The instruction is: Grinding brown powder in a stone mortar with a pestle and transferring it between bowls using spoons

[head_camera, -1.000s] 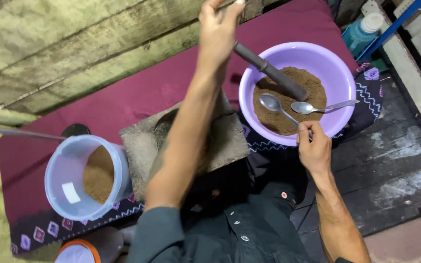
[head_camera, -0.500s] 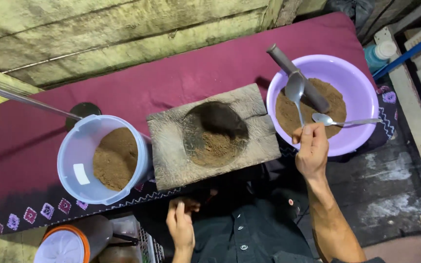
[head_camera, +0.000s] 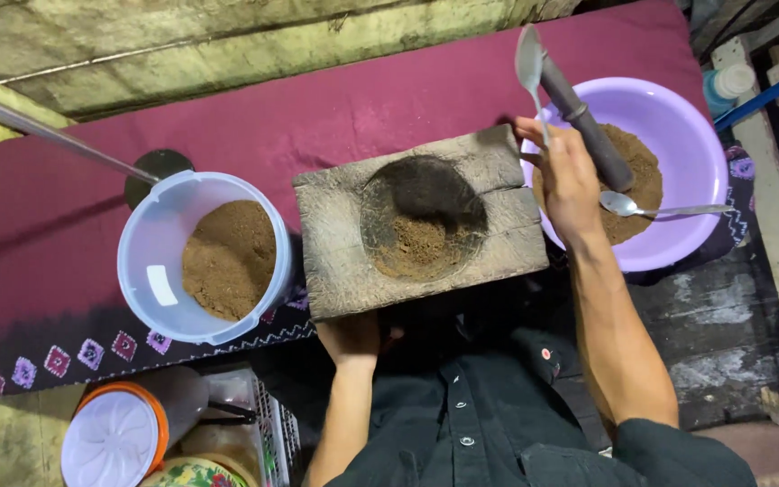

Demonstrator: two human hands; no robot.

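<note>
Two spoons point(head_camera: 530, 63), one in right hand point(head_camera: 570, 176), one stone mortar point(head_camera: 421, 221)

Spoon and stone mortar in hand

The right hand point(head_camera: 570, 176) lifts a metal spoon point(head_camera: 530, 63) upright, bowl uppermost. Just left of it lies the grey stone mortar block point(head_camera: 421, 221), brown powder in its round hollow; the left hand point(head_camera: 351, 338) grips its near edge.

Right hand point(head_camera: 568, 176) raised between stone mortar point(head_camera: 421, 221) and basin point(head_camera: 687, 153), spoon point(head_camera: 530, 68) in its grip. Second spoon point(head_camera: 660, 209) and pestle point(head_camera: 588, 126) in basin, just right. Tub point(head_camera: 205, 257) far left. Left hand point(head_camera: 351, 338) touching mortar's near edge.
</note>
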